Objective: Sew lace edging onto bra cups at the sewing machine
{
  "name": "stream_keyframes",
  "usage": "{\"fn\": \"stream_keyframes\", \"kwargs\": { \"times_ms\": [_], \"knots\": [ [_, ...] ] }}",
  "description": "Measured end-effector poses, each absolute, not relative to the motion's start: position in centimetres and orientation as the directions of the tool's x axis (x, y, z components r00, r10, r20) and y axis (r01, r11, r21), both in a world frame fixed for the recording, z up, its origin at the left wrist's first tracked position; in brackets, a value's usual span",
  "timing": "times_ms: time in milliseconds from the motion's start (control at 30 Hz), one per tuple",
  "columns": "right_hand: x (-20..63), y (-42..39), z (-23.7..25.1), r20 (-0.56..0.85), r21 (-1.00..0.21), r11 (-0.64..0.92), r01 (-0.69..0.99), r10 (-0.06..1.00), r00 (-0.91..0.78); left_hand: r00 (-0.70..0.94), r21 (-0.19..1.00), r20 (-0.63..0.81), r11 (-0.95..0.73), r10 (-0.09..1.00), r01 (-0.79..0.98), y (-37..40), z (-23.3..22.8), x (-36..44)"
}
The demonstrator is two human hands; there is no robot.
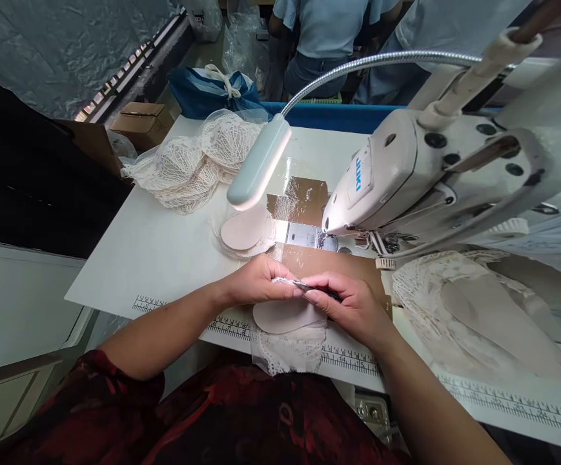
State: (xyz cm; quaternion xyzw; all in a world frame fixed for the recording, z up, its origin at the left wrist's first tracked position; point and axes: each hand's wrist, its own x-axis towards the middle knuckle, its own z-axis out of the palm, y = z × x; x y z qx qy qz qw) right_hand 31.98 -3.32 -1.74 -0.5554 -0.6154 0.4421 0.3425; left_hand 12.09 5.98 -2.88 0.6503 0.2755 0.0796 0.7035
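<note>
Pinching white lace (280, 280) in the fingers of the left hand (261, 281), a small dark tool (330, 294) in those of the right hand (352, 300), above a lace-trimmed pad (285, 319) at the front edge of the desk (130, 258). Seemingly partway; unclear whether done with another pad (242, 228) near the sewing machine (391, 161).

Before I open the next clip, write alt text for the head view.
The left hand pinches lace beside a small metal tool in the right hand, before a sewing machine. A lamp lights the table, lace piles left and right.
</note>
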Motion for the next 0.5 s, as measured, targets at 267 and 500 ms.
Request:
{"fn": "stream_keyframes", "kwargs": {
  "times_ms": [267,500],
  "knots": [
    [31.4,-3.2,-1.6,-0.110,-0.888,-0.048,0.457,0.988,-0.110,0.846,0.955,-0.297,0.141,0.442,0.261,5.8,-3.3,12.4],
    [32.1,-3.4,-2.7,-0.166,-0.949,-0.177,0.261,0.984,0.065,0.842,0.947,-0.282,-0.011,0.461,0.322,6.0,-0.8,11.3]
  ]
}}
